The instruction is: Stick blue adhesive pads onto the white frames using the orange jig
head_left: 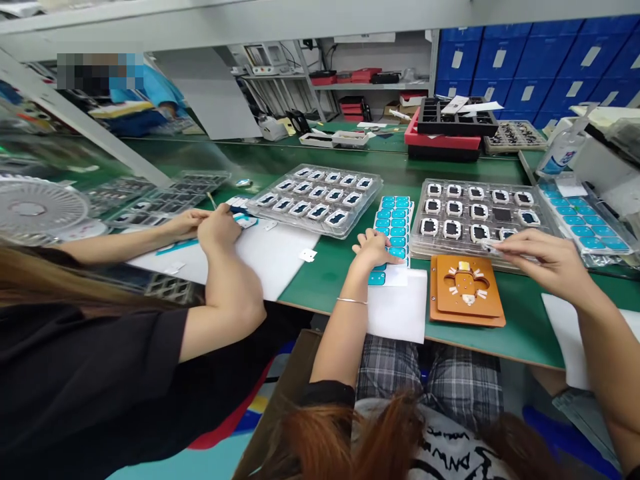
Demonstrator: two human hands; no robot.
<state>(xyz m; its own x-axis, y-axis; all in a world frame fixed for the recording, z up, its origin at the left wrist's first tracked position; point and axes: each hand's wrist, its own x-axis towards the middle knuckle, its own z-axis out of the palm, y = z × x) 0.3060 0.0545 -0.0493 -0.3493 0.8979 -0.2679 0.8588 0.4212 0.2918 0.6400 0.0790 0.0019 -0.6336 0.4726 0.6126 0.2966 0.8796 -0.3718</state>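
Bench: green bench (330,280) spans mid-frame, crowded edge to edge, so a dragged forearm could shove things off the near side.
Clear tray: clear tray (480,217) of white-framed parts sits right of centre, touching the jig's far edge; a bump from the wrist could jolt parts out of their pockets.
Jig: orange jig (467,290) lies just below the tray near the bench edge, with a white piece in its middle; a knock could shift that piece.
Sticker sheet: sticker sheet (397,227) of blue pads runs down centre frame; a careless peel could crease a pad.
Right hand: right hand (543,260), fingers pinched narrow on a small part (493,248) at the tray's lower right; a loose pinch could drop it.
Left hand: left hand (373,252), fingers spread flat, holding nothing, pressing the sheet's lower end.
Co-worker: co-worker's hands (210,225) work at left of frame, well apart.
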